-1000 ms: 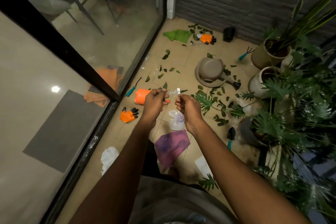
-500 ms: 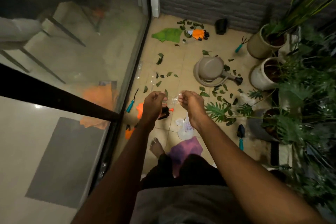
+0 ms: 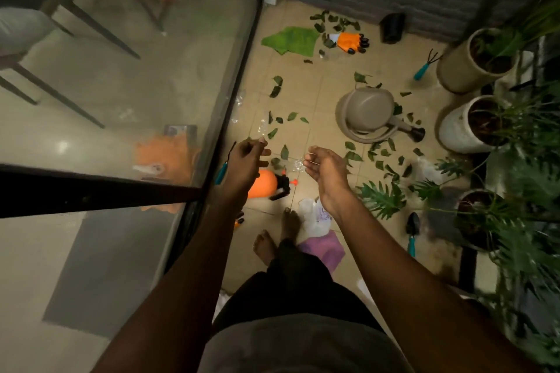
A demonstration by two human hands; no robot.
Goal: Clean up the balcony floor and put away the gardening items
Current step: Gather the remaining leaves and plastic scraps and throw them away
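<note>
My hands have drawn apart since a moment ago. The fingers (image 3: 309,160) of my right hand (image 3: 325,169) pinch a clear plastic scrap (image 3: 298,165), blurred and hard to make out, above the balcony floor (image 3: 303,85). On my left hand (image 3: 247,157) the fingers are loosely curled; whether they pinch anything I cannot tell. That wrist hides part of the orange sprayer (image 3: 262,188) below. Torn leaves (image 3: 285,151) lie scattered around the watering can (image 3: 365,113).
</note>
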